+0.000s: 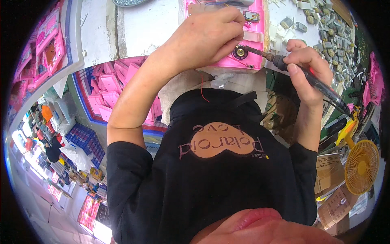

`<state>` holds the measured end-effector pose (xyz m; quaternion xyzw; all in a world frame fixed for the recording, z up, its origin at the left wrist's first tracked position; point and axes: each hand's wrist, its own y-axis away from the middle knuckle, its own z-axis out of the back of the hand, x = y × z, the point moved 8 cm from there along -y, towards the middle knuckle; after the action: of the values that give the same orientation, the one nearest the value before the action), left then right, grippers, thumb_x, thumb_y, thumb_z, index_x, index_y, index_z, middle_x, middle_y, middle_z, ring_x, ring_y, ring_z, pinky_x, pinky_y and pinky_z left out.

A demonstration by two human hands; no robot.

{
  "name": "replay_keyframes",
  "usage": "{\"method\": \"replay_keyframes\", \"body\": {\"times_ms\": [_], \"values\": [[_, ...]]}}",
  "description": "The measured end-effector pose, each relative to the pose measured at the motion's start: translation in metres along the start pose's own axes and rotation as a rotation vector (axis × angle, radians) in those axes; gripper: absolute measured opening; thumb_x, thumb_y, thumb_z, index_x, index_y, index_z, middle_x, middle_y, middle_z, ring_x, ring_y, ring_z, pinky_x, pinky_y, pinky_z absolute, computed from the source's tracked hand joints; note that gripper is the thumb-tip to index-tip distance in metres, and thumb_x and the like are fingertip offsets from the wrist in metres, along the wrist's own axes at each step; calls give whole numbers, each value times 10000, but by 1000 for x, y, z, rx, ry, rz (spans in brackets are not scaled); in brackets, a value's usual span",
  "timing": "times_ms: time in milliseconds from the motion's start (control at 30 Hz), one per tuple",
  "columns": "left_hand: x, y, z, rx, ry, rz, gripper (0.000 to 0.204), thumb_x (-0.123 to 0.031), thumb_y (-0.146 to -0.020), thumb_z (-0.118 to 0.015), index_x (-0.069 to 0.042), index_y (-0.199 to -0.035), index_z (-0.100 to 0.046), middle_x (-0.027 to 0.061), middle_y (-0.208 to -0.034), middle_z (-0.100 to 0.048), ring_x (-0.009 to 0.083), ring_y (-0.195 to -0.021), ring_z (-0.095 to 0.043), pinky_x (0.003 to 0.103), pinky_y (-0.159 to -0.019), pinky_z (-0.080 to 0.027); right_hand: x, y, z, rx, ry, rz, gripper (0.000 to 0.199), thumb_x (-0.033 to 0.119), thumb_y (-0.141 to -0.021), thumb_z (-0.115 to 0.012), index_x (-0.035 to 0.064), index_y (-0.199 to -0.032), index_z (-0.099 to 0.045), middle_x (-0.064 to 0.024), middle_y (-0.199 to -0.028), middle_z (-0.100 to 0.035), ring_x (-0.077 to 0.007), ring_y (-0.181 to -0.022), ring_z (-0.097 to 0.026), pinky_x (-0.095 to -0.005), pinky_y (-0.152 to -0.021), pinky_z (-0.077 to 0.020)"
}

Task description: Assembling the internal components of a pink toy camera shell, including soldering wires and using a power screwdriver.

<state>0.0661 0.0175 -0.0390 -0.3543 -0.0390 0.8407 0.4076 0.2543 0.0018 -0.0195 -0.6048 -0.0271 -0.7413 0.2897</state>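
A pink plastic housing (pixel 258 30) lies on the bench in front of me. Set into its near part is a small round black speaker (pixel 240 52) with a brass-coloured centre. My right hand (pixel 309 69) grips a soldering iron (pixel 325 88) from the right. The iron's tip reaches the speaker's edge; I cannot tell whether it touches. Over the housing's left side, my left hand (pixel 213 34) has its fingers pinched together just above the speaker. Whatever those fingers hold is hidden. Beyond them sits a small part with wires (pixel 252 16) in the housing.
Many small grey and white parts (pixel 329 44) are spread over the bench at right. A crate of pink plastic pieces (pixel 109 83) stands left below the bench edge, with more pink housings (pixel 50 44) at far left. A yellow fan (pixel 361 166) stands at lower right.
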Motion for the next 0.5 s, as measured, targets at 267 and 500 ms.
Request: {"method": "replay_keyframes", "body": {"times_ms": [267, 500], "values": [[2, 1, -1, 10, 15, 20, 97, -131, -884, -697, -56, -932, -657, 52, -1071, -638, 264, -917, -680, 393, -751, -566, 1, -5, -2, 32, 35, -15, 92, 47, -871, -684, -27, -923, -665, -40, -738, -578, -103, -619, -498, -249, -562, -362], [1, 1, -1, -2, -14, -9, 103, -135, -876, -704, -56, -925, -661, 59, -1061, -642, 271, -926, -681, 403, -755, -560, 3, -4, 2, 42, 28, 11, 100, 35, -861, -685, -34, -930, -666, -49, -739, -578, -121, -641, -519, -253, -583, -383]]}}
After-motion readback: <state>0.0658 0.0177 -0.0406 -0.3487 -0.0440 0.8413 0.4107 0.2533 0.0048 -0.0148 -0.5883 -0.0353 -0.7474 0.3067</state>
